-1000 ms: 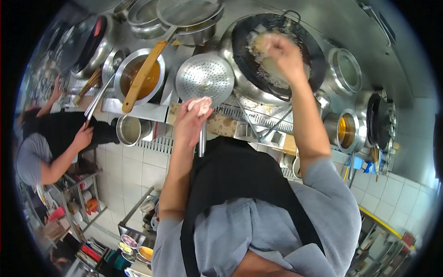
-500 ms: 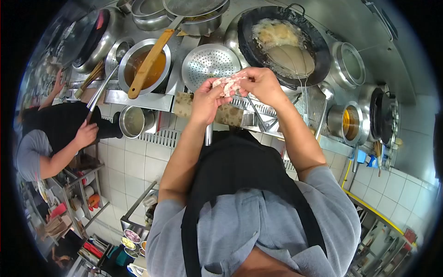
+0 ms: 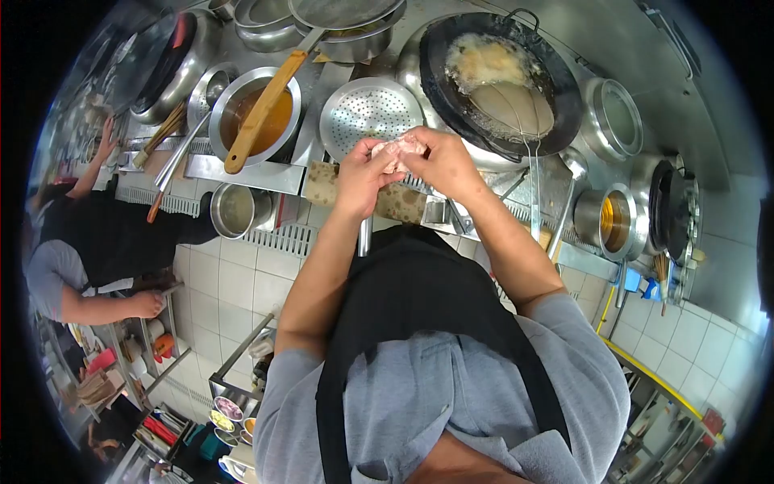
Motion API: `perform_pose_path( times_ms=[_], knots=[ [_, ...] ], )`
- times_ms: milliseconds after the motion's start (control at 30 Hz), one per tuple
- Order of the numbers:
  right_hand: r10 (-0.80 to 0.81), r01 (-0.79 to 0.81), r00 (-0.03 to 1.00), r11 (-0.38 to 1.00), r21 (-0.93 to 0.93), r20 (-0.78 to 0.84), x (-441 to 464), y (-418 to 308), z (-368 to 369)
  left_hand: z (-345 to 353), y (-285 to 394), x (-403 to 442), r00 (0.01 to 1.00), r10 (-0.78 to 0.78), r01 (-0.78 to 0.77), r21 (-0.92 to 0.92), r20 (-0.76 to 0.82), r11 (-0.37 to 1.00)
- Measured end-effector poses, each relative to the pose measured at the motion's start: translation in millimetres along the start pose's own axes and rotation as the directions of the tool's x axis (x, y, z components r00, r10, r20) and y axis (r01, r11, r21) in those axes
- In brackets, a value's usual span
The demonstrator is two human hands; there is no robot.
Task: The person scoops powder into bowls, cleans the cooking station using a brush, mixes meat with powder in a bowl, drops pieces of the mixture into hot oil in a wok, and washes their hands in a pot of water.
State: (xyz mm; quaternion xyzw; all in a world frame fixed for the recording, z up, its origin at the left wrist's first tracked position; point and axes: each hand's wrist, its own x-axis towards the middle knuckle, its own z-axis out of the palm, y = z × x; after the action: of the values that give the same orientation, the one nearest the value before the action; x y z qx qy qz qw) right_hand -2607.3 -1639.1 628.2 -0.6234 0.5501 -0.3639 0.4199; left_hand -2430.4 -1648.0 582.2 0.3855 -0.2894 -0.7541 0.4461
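Note:
Between my two hands is a piece of pale pink raw meat (image 3: pixel 397 153) with a whitish, floury-looking surface. My left hand (image 3: pixel 360 177) grips it from the left and my right hand (image 3: pixel 445 161) from the right, fingers closed round it. Both hands are above the near edge of the stove, just in front of a perforated metal strainer (image 3: pixel 367 113). To the right of it, a black wok (image 3: pixel 562 81) holds bubbling oil with pale golden pieces frying at its far side. A wire skimmer (image 3: pixel 508 113) rests in the oil, its handle toward me.
Left of the strainer stands a pot of brown liquid (image 3: pixel 274 125), with a wooden-handled tool (image 3: pixel 262 113) across it. A smaller pot (image 3: pixel 234 211) sits near the front edge. On the right is another pot (image 3: pixel 591 214). A co-worker (image 3: pixel 121 242) stands at the left.
My hands have drawn closer round the meat, which looks more bunched up. The co-worker has let go of the long-handled tool, and that hand is now lower.

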Motion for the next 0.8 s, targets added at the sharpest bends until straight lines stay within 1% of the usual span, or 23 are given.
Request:
perform_pose_path(
  times_ms=[33,67,100,133,200,233,267,333,367,433,467,500,533,567,633,667,700,733,767,800],
  knots=[
    [0.052,-0.052,0.998,0.999,-0.01,0.019,2.7,0.9,-7.1,1.0,-0.4,-3.2,0.999,-0.02,0.021,0.034,-0.032,0.999],
    [0.104,-0.104,0.994,0.994,-0.021,0.04,4.4,0.6,-12.4,1.0,-3.3,-4.0,1.0,0.005,-0.005,0.029,-0.031,1.0],
    [0.143,-0.144,0.989,0.989,0.043,0.03,7.5,-1.6,-15.9,1.2,-4.8,-1.5,0.999,0.039,-0.038,0.024,-0.028,0.999],
    [0.133,-0.133,0.991,0.984,0.116,0.014,10.1,-0.3,-19.2,1.8,-5.3,1.4,0.997,0.074,-0.073,0.017,-0.025,0.997],
    [0.12,-0.112,0.993,0.96,0.257,-0.015,11.6,2.4,-26.2,2.0,-4.4,6.9,0.996,0.076,-0.079,-0.058,-0.054,0.995],
    [0.125,-0.112,0.992,0.948,0.298,-0.024,12.7,1.9,-30.5,1.0,-3.3,9.9,0.995,0.078,-0.084,-0.095,-0.07,0.992],
    [0.133,-0.114,0.991,0.899,0.422,-0.016,13.7,3.4,-35.7,-3.3,-2.2,12.8,0.997,0.055,-0.062,-0.146,-0.05,0.987],
    [0.148,-0.112,0.989,0.754,0.648,-0.001,16.2,9.8,-50.6,-12.3,-1.3,16.4,1.0,0.01,-0.011,-0.244,-0.004,0.97],
    [0.09,-0.132,0.991,0.666,0.734,0.097,18.8,8.6,-58.0,-7.8,2.2,14.5,0.999,0.003,0.007,-0.289,0.034,0.957],
    [0.141,-0.193,0.981,0.668,0.719,0.132,20.2,4.4,-58.3,2.8,8.9,10.3,0.993,-0.005,0.047,-0.375,0.114,0.926],
    [0.165,-0.224,0.974,0.667,0.711,0.152,21.3,-0.6,-56.5,5.9,6.1,10.9,0.993,0.0,0.042,-0.344,0.122,0.938],
    [0.154,-0.247,0.968,0.693,0.677,0.197,23.9,9.7,-51.3,9.4,1.5,11.8,0.992,0.006,0.035,-0.313,0.128,0.949],
    [0.158,-0.252,0.966,0.732,0.633,0.203,25.1,10.6,-47.4,12.9,-2.7,13.7,0.991,0.014,0.025,-0.283,0.134,0.959],
    [0.164,-0.258,0.964,0.767,0.587,0.21,23.4,6.6,-40.2,18.6,-4.4,13.7,0.994,0.039,-0.016,-0.21,0.105,0.978],
    [0.162,-0.258,0.96,0.827,0.499,0.228,20.3,-1.8,-29.8,26.0,-5.0,14.5,0.994,0.053,-0.044,-0.099,0.096,0.994],
    [0.133,-0.225,0.962,0.88,0.418,0.238,19.5,-0.8,-27.4,28.0,-4.5,13.7,0.994,0.056,-0.053,-0.042,0.094,0.998],
    [0.103,-0.186,0.963,0.925,0.333,0.25,19.2,1.3,-26.1,24.1,-11.2,17.7,0.992,0.092,-0.086,-0.068,0.086,0.994],
    [0.071,-0.137,0.963,0.96,0.243,0.261,21.8,3.7,-26.3,21.0,-15.3,21.1,0.991,0.11,-0.11,-0.006,0.07,0.994],
    [-0.018,0.024,0.983,0.999,-0.03,0.184,25.1,2.6,-26.0,19.5,-16.2,22.2,0.99,0.129,-0.132,0.056,0.055,0.99],
    [0.039,-0.028,0.983,0.998,-0.064,0.177,26.0,0.5,-28.5,17.3,-17.7,22.3,0.989,0.146,-0.149,0.118,0.038,0.982]
  ],
)
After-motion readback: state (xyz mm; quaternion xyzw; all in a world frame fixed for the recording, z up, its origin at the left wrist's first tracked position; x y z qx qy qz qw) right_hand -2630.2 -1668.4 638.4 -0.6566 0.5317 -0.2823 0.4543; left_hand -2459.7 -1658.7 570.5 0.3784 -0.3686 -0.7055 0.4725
